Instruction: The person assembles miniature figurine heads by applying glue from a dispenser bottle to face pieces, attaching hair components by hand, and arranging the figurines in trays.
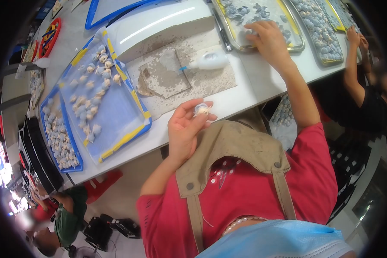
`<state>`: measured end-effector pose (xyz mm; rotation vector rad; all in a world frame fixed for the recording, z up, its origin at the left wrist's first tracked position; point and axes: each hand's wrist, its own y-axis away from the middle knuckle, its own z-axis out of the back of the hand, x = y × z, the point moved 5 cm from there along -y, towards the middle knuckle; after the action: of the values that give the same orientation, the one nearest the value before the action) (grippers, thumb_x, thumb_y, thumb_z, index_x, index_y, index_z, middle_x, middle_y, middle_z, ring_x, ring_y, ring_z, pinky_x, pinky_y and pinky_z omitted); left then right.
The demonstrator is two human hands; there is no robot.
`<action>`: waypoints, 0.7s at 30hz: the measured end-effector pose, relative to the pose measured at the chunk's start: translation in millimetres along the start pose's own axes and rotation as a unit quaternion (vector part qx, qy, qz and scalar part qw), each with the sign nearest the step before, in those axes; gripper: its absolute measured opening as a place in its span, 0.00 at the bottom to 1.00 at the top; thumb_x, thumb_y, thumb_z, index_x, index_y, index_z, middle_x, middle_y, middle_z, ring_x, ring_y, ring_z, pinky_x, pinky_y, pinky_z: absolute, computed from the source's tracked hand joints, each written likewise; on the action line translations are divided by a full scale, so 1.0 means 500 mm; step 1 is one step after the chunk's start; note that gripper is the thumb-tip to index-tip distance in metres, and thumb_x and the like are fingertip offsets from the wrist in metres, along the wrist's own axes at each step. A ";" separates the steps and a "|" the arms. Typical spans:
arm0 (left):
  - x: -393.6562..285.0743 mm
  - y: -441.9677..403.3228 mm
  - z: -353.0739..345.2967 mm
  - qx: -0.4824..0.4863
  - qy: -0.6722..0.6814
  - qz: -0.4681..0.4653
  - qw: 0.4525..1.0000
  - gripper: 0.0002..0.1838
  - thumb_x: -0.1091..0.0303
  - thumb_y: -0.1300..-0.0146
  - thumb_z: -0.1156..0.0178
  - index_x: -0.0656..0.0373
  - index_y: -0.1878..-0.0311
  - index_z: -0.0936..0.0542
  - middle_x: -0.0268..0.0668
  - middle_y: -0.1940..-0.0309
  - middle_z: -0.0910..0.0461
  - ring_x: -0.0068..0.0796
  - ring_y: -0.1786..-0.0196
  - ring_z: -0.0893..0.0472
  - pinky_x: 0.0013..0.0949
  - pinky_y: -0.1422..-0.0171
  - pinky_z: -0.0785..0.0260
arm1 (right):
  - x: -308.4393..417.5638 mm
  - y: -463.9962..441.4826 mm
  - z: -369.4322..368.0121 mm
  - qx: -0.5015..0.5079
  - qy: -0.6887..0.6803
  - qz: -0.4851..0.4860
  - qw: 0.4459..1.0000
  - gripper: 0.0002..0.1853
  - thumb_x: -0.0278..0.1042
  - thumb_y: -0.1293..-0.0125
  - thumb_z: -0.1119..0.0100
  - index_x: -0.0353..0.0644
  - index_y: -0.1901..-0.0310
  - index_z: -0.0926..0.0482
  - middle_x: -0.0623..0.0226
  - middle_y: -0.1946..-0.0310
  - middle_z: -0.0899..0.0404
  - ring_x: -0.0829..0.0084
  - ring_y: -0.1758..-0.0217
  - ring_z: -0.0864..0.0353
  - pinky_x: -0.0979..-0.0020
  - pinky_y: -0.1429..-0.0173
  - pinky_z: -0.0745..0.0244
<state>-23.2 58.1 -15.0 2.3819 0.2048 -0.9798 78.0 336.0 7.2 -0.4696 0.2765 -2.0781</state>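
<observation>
My left hand (185, 129) pinches a small figurine piece (201, 109), blue-grey on the outside and cream in the middle, with little pointed tips. It is held just above the table's near edge. My right hand (268, 43) reaches over a metal tray (245, 48) edged with yellow tape, its fingers bent and apart. Loose blue-grey pieces (262, 12) lie in that tray around the fingertips. Between my hands, a white squeeze bottle (213, 61) with a blue tip lies on its side on a stained cardboard sheet (219, 81).
At left, a blue tray (129, 124) with yellow tape holds several similar figurine pieces; a narrower blue tray (79, 165) beside it holds more. Filled trays (318, 32) stand at right, near another person's hands (357, 38). A red basket (50, 38) sits far left.
</observation>
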 end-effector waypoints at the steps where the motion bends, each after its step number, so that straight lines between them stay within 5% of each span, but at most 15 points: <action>1: 0.001 0.000 -0.001 -0.004 -0.001 0.005 1.000 0.19 0.76 0.39 0.41 0.64 0.44 0.30 0.46 0.49 0.24 0.28 0.56 0.20 0.24 0.56 0.28 | 0.005 0.001 0.002 -0.014 -0.050 -0.023 0.998 0.12 0.29 0.40 0.41 0.45 0.53 0.20 0.65 0.58 0.23 0.67 0.56 0.26 0.69 0.53 0.30; 5: 0.008 -0.003 -0.003 -0.018 -0.006 0.022 1.000 0.22 0.76 0.38 0.42 0.65 0.41 0.31 0.46 0.48 0.25 0.28 0.55 0.20 0.24 0.56 0.28 | 0.069 0.035 0.032 -0.036 -0.233 -0.065 0.970 0.11 0.26 0.36 0.44 0.41 0.53 0.21 0.68 0.56 0.27 0.77 0.58 0.28 0.79 0.56 0.31; 9: 0.017 -0.007 0.000 -0.012 -0.020 0.020 1.000 0.22 0.74 0.36 0.43 0.65 0.39 0.32 0.45 0.47 0.25 0.28 0.54 0.21 0.24 0.53 0.28 | 0.173 0.106 0.024 0.052 -0.558 -0.138 0.817 0.13 0.23 0.41 0.39 0.38 0.53 0.22 0.67 0.57 0.25 0.80 0.58 0.26 0.77 0.56 0.28; 11: 0.019 -0.006 0.001 -0.015 -0.013 0.024 1.000 0.22 0.71 0.34 0.45 0.65 0.38 0.32 0.45 0.48 0.24 0.28 0.53 0.21 0.25 0.50 0.28 | 0.216 0.142 0.013 0.111 -0.593 -0.187 0.776 0.14 0.22 0.44 0.37 0.36 0.55 0.22 0.68 0.57 0.24 0.82 0.58 0.26 0.76 0.57 0.27; 15: 0.025 0.000 0.010 0.009 0.042 0.029 0.999 0.21 0.66 0.31 0.49 0.66 0.39 0.32 0.43 0.50 0.23 0.28 0.52 0.21 0.28 0.47 0.29 | 0.280 0.139 0.031 0.039 -0.465 0.002 0.885 0.17 0.29 0.54 0.27 0.39 0.62 0.23 0.65 0.64 0.24 0.70 0.62 0.23 0.72 0.59 0.27; 16: 0.026 0.000 0.010 0.029 0.058 0.022 0.998 0.21 0.64 0.30 0.50 0.66 0.39 0.32 0.43 0.51 0.23 0.28 0.52 0.21 0.29 0.46 0.29 | 0.288 0.142 0.022 0.031 -0.454 -0.003 0.890 0.20 0.34 0.61 0.24 0.41 0.65 0.24 0.65 0.67 0.25 0.65 0.62 0.25 0.70 0.59 0.29; 21: 0.017 0.005 0.005 0.037 0.032 0.004 0.999 0.21 0.68 0.31 0.48 0.66 0.39 0.33 0.42 0.49 0.25 0.28 0.52 0.22 0.29 0.45 0.29 | 0.313 0.140 0.008 0.021 -0.377 0.057 0.924 0.22 0.36 0.64 0.24 0.44 0.65 0.23 0.69 0.67 0.25 0.66 0.60 0.28 0.67 0.55 0.33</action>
<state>-17.7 54.0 -21.0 2.4828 0.1864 -0.9226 59.3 165.8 18.8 -1.1472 -0.1952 -1.6409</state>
